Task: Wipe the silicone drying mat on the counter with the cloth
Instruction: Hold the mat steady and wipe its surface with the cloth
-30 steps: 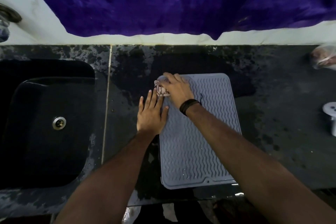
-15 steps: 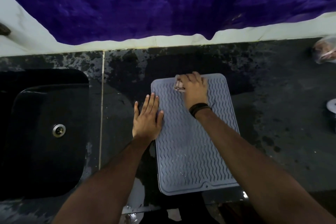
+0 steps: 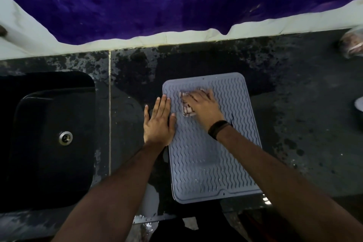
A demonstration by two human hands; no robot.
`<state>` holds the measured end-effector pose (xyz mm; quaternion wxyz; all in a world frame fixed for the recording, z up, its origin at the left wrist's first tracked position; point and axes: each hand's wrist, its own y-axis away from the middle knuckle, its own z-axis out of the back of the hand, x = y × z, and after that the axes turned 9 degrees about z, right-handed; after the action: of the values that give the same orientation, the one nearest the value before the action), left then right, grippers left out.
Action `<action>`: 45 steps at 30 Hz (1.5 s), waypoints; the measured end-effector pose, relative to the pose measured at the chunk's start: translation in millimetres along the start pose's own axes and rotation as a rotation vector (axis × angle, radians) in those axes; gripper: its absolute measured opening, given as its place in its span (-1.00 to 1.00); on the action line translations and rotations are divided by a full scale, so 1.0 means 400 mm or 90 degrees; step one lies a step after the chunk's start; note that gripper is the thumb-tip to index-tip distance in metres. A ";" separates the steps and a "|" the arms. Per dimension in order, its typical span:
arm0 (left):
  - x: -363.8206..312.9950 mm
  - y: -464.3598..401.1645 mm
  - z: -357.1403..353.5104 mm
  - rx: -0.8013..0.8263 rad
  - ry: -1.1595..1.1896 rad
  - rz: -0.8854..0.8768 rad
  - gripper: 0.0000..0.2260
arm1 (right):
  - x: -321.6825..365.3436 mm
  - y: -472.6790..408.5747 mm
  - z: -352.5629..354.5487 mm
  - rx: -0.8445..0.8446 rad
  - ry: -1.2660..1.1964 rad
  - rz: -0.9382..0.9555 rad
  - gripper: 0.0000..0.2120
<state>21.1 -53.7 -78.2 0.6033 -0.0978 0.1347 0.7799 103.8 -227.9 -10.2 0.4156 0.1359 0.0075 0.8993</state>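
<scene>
Dark wet counter: grey silicone drying mat beside black sink. Left hand flat, fingers straight, pinning mat's left edge. Right hand presses bunched cloth on mat's far part.

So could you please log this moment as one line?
left hand flat on mat edge | right hand presses cloth on mat

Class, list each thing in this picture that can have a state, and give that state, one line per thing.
Mat: flat on the counter, water drops near its front.
Cloth: bunched, on the mat under the right hand.
Right hand: blurred, on the cloth.
Left hand: flat, fingers straight, on the mat's left edge.
Sink: nothing visible inside.
Counter: wet patches.
</scene>
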 end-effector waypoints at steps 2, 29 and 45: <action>0.002 -0.001 -0.001 0.001 0.000 -0.001 -0.48 | 0.033 0.065 -0.008 0.025 -0.019 -0.002 -0.48; 0.003 -0.001 -0.002 0.003 -0.011 -0.007 -0.50 | 0.175 0.306 -0.079 -0.002 -0.029 -0.013 -0.41; 0.000 -0.001 -0.001 0.014 0.013 0.002 -0.46 | 0.262 0.396 -0.115 -0.016 -0.024 -0.059 -0.48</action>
<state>21.4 -53.6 -78.7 0.6019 -0.0991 0.1494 0.7782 -90.5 -248.5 -9.5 0.4589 0.1471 -0.0056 0.8762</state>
